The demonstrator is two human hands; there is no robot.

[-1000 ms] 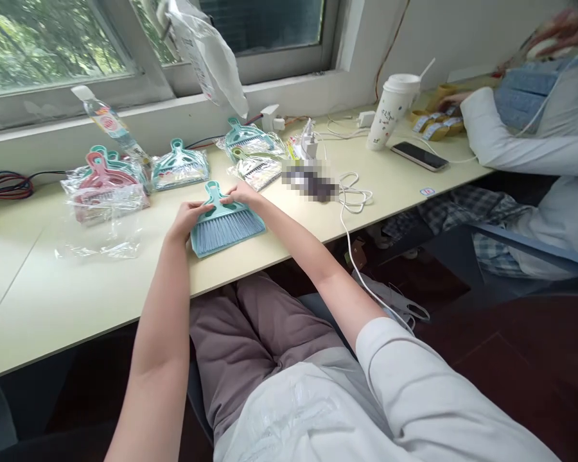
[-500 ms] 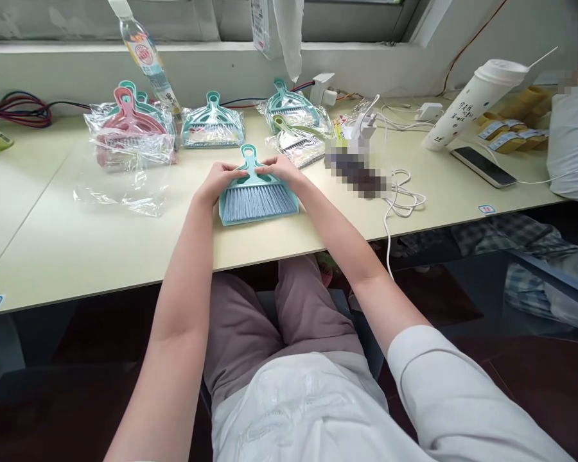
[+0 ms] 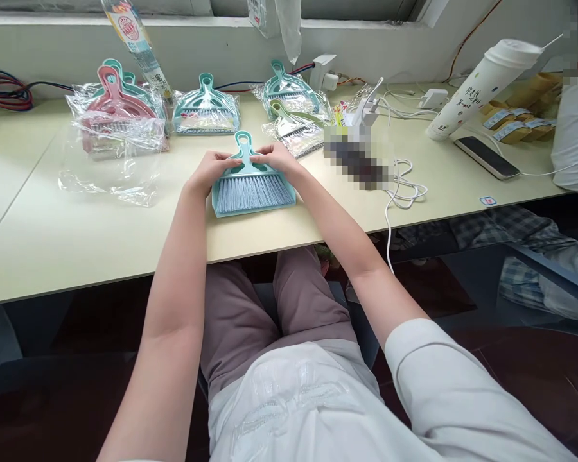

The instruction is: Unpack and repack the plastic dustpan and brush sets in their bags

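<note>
A small teal brush with grey-blue bristles (image 3: 251,190) lies in its teal dustpan on the cream table (image 3: 77,237), handle pointing away from me. My left hand (image 3: 210,172) grips its left shoulder with curled fingers. My right hand (image 3: 277,157) pinches the right shoulder near the handle. Both hands rest on the set, which lies flat on the table.
Several bagged brush-and-dustpan sets lie behind: a pink one (image 3: 118,115), a teal one (image 3: 205,110), another teal (image 3: 289,93). An empty clear bag (image 3: 108,176) lies at the left. A bottle (image 3: 137,45), white cables (image 3: 404,189), a tall cup (image 3: 479,86), a phone (image 3: 486,157); a person's sleeve (image 3: 575,135) at the right.
The view has tilted down and turned right, so the table sits higher in the frame. Both hands stay on the brush set, which has hardly shifted on the table.
</note>
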